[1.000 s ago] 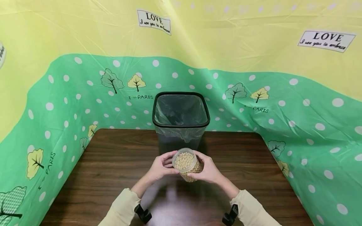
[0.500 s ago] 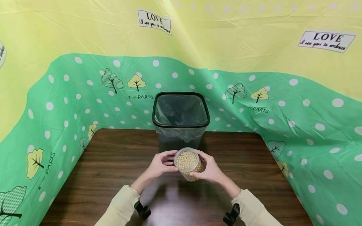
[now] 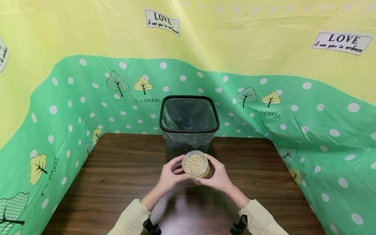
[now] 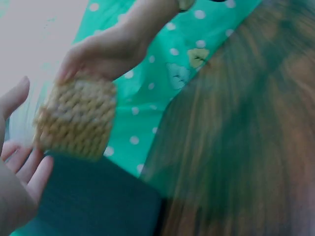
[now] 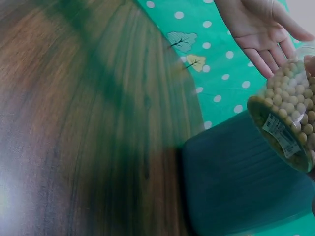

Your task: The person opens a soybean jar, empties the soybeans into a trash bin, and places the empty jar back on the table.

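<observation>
A clear round jar point(image 3: 195, 164), filled with pale round beans, is tilted in the air in front of the bin. My right hand point(image 3: 216, 174) grips its side, fingers behind and thumb across the front. My left hand point(image 3: 172, 173) is at the left of the jar's rim, thumb and fingers spread on either side of it. In the right wrist view, the left hand point(image 5: 263, 37) shows its palm and nearly straight fingers. Whether its fingertips press the rim cannot be told. A small label point(image 5: 280, 133) lies on the jar's base.
Just beyond the hands stands a dark bin point(image 3: 188, 145) with a black rim and a clear liner. It sits on a dark wooden table point(image 3: 123, 169). Green and yellow printed sheeting point(image 3: 249, 127) encloses the table at the back and sides.
The jar has shifted slightly right and up, its top now facing me less at an angle. My left thumb has moved right along the rim. My right hand keeps its grip.
</observation>
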The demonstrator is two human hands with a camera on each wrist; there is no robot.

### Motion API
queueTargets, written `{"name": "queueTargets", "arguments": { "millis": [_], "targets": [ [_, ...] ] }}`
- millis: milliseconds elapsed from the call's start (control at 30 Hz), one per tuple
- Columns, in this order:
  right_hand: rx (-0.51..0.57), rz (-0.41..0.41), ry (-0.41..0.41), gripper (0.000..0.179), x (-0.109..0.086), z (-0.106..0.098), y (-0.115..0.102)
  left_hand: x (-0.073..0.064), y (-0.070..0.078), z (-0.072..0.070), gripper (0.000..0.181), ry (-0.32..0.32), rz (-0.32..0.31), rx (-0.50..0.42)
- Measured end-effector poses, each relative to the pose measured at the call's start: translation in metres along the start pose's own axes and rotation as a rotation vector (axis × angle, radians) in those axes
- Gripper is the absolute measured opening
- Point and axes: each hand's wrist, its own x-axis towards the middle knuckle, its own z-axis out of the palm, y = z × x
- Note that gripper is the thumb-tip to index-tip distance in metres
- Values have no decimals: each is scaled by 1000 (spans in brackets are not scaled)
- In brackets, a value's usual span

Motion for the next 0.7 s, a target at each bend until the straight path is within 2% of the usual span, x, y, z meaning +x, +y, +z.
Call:
{"name": "queueTargets", "arguments": {
  "millis": [133, 233, 300, 367, 567, 633, 700],
  "targets": [
    [78, 24, -81, 77, 1, -7, 1, 6, -1, -10, 68, -131, 16, -45],
    [93, 30, -145, 75, 2, -9, 2, 9, -3, -16, 75, -240, 16, -58],
    [86, 31, -155, 75, 2, -8, 2, 9, -5, -17, 77, -264, 14, -58],
    [55, 16, -126, 75, 1, -5, 2, 8, -8, -14, 77, -238, 14, -62],
    [-82, -25, 32, 79, -2, 6, 4, 4, -12, 0, 69, -23, 6, -12],
    [-105, -18, 58, 80, -2, 8, 4, 4, -11, 2, 68, 8, 0, 10],
    [-76, 1, 48, 79, -2, 7, 5, 5, -10, 0, 65, 0, 1, 15]
  ]
}}
